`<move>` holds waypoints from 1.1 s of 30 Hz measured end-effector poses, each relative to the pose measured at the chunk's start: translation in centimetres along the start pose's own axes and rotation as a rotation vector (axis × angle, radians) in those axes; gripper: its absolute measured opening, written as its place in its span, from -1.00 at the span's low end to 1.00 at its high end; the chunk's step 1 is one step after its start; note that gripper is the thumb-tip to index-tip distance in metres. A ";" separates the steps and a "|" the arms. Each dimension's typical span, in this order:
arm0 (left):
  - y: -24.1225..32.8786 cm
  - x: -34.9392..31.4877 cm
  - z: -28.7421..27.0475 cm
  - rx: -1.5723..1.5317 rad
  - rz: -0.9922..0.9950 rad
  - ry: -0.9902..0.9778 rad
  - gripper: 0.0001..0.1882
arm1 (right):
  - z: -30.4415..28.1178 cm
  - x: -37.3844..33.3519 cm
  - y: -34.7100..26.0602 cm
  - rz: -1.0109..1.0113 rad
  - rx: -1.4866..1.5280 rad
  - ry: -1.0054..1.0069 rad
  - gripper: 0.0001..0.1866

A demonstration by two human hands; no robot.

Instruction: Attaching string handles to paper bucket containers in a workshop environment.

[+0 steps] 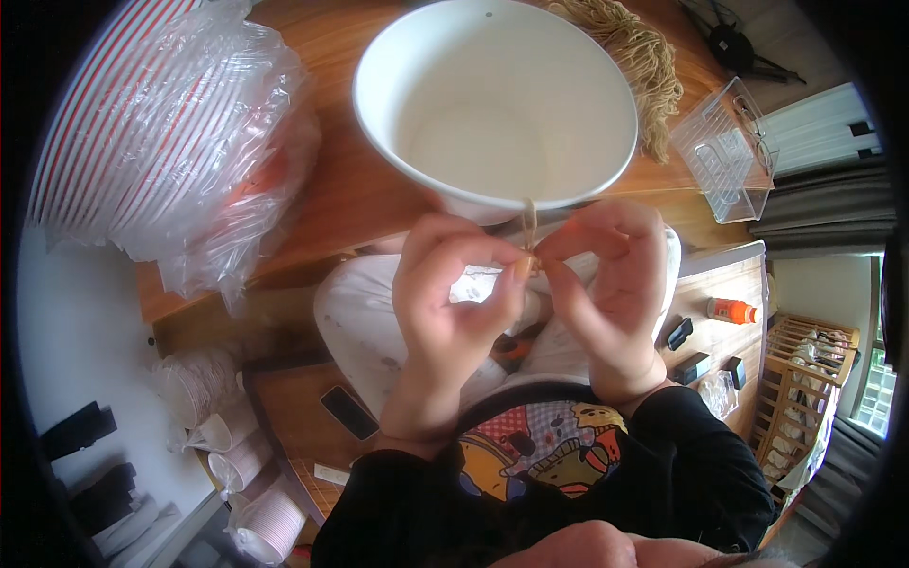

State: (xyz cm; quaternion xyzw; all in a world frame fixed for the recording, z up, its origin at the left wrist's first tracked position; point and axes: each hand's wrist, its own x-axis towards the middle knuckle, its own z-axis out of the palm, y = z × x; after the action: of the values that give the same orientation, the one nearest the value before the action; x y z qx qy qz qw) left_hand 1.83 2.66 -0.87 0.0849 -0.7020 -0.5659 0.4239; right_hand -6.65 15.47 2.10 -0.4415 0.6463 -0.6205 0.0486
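A thin loop of tan cord [529, 225] stands between the fingertips, before the near rim of a wide, round white tub [492, 104]. The left hand [445, 293] and right hand [615, 284] each pinch its lower end, thumb to forefinger. Beyond, a bundle of tan strands [649, 76] lies beside the tub on the brown wooden surface [331, 57].

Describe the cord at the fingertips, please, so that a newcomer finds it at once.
Find the big white tub at the top, then go down to its near rim. There, between the fingertips of the left hand and the right hand, is the tan cord. It shows as one narrow loop, unlike the thick bundle of strands at the tub's upper right.
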 end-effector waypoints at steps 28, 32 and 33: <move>0.5 -0.8 0.0 0.077 -0.013 0.016 -0.89 | 0.1 -0.8 -1.8 -0.143 -0.529 0.111 -0.65; 0.8 -0.6 0.0 0.046 -0.034 0.015 -0.90 | 0.3 -0.7 -1.8 -0.110 -0.527 0.150 -0.65; 0.8 -0.6 0.0 0.046 -0.034 0.014 -0.90 | 0.5 -0.7 -1.7 -0.110 -0.527 0.151 -0.65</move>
State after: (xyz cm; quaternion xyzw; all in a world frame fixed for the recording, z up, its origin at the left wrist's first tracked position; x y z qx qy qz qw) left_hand 2.53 3.31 -0.46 0.1107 -0.7103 -0.5562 0.4170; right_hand -5.07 15.85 3.11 -0.4257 0.7624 -0.4638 -0.1498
